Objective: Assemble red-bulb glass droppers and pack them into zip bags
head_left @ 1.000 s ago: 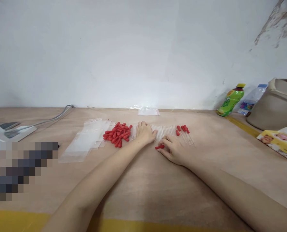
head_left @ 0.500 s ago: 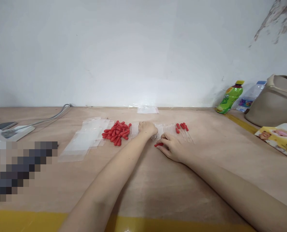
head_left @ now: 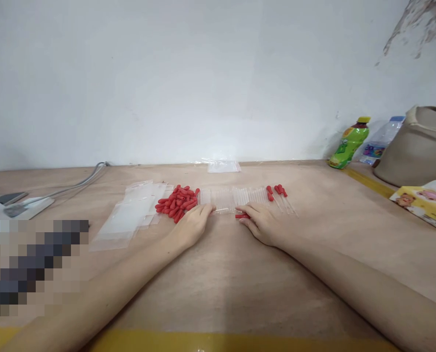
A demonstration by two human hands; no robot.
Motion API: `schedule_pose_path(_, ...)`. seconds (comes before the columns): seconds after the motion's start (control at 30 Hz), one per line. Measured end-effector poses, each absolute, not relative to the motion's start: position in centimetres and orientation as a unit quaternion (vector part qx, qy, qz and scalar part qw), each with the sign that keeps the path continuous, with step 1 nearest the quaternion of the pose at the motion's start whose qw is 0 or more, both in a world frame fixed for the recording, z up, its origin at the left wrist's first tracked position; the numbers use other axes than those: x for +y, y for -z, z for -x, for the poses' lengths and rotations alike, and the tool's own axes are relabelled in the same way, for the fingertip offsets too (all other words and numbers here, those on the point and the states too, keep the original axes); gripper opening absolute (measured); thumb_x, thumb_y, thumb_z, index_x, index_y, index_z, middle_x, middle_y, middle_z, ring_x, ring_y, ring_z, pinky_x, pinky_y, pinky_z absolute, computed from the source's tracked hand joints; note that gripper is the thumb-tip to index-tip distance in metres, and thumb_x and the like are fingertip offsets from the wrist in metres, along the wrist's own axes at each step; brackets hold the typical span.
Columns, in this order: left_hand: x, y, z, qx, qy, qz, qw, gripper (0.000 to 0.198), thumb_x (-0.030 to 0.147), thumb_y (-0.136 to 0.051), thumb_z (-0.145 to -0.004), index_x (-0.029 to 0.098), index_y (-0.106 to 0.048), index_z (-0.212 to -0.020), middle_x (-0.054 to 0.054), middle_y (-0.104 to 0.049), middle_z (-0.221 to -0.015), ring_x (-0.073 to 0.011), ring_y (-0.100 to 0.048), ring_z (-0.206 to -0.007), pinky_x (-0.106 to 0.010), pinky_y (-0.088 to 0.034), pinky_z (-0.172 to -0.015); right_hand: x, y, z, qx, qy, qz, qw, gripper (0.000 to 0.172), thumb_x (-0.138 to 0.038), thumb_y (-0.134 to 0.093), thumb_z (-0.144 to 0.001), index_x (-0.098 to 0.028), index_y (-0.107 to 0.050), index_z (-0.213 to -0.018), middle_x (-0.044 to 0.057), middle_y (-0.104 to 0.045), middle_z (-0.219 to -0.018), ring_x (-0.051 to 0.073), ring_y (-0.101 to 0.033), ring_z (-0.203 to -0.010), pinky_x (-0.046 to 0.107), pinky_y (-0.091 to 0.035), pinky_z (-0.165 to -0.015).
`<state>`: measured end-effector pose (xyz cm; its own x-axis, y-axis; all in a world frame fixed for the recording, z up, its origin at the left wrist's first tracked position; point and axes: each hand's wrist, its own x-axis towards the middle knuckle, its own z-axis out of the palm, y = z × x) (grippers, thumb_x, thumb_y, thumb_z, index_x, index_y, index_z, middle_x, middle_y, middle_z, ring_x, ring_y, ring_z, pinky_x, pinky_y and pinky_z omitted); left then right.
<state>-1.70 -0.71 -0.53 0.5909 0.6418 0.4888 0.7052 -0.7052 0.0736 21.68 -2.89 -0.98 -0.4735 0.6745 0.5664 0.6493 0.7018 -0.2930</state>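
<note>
The worktop [head_left: 218, 283] reads to me as pale plywood, matt and faintly grainy, with glossy yellow tape [head_left: 240, 342] along its near edge. The heap of caps [head_left: 177, 201] looks like dull red rubber, as does the single cap [head_left: 241, 215] pinched in my right hand [head_left: 263, 226]. The tubes [head_left: 232, 198] are clear and shiny, glass or plastic I cannot tell. Towards the left edge lie thin, glossy plastic bags [head_left: 129, 215]; at the far right corner stand a glossy green plastic bottle [head_left: 350, 143] and a matt beige bag [head_left: 419, 146], cloth or leather unclear.
</note>
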Motion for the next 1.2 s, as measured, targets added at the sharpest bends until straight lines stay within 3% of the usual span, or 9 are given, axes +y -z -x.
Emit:
schedule_pose_path(0.1, -0.8, 1.4, 2.5, -0.332, 0.277, 0.896, 0.096, 0.029, 0.01, -0.034, -0.088, 0.017, -0.05, -0.111, -0.007, -0.061, -0.096, -0.0172, -0.057, -0.087, -0.029, -0.047, -0.072, -2.6, 1.7, -21.6, -0.862, -0.041, 0.362, 0.351, 0.024, -0.019, -0.041, -0.087, -0.02, -0.056, -0.105, 0.006, -0.055, -0.087, 0.016, -0.054, -0.078, 0.031, -0.047, -0.069)
schedule_pose_path(0.33, -0.4, 1.7, 1.9, -0.308, 0.31, 0.897, 0.065, 0.029, 0.012, -0.037, -0.087, 0.019, -0.055, -0.109, -0.006, -0.061, -0.101, -0.0157, -0.058, -0.088, -0.027, -0.05, -0.071, -3.5, 0.9, -20.6, -0.856, -0.087, 0.344, 0.376, 0.024, -0.019, -0.039, -0.088, -0.023, -0.057, -0.102, 0.004, -0.059, -0.091, 0.014, -0.057, -0.083, 0.029, -0.047, -0.075)
schedule_pose_path(0.63, -0.4, 1.6, 1.9, -0.267, 0.309, 0.91, 0.072, 0.029, 0.011, -0.04, -0.087, 0.018, -0.056, -0.11, -0.007, -0.063, -0.099, -0.017, -0.059, -0.088, -0.03, -0.05, -0.074, -3.5, 0.6, -20.2, -0.841, -0.119, 0.359, 0.387, 0.019, -0.018, -0.042, -0.086, -0.02, -0.058, -0.097, 0.004, -0.06, -0.088, 0.013, -0.057, -0.08, 0.027, -0.047, -0.072)
schedule_pose_path(0.83, -0.8, 1.5, 1.6, -0.228, 0.315, 0.918, 0.08, 0.034, 0.01, -0.037, -0.087, 0.021, -0.054, -0.115, -0.007, -0.063, -0.098, -0.0149, -0.06, -0.087, -0.028, -0.051, -0.073, -3.4, 0.8, -20.5, -0.842, -0.1, 0.362, 0.389, 0.012, -0.021, -0.051, -0.082, -0.019, -0.06, -0.089, 0.004, -0.062, -0.083, 0.012, -0.057, -0.072, 0.026, -0.047, -0.065)
schedule_pose_path(1.2, -1.1, 1.2, 1.5, -0.189, 0.304, 0.93, 0.087, 0.039, 0.005, -0.033, -0.086, 0.02, -0.051, -0.117, -0.007, -0.063, -0.094, -0.0142, -0.059, -0.083, -0.028, -0.05, -0.071, -3.4, 1.6, -20.7, -0.871, -0.022, 0.308, 0.382, 0.019, -0.019, -0.044, -0.085, -0.021, -0.062, -0.093, 0.004, -0.064, -0.083, 0.013, -0.058, -0.074, 0.026, -0.048, -0.067)
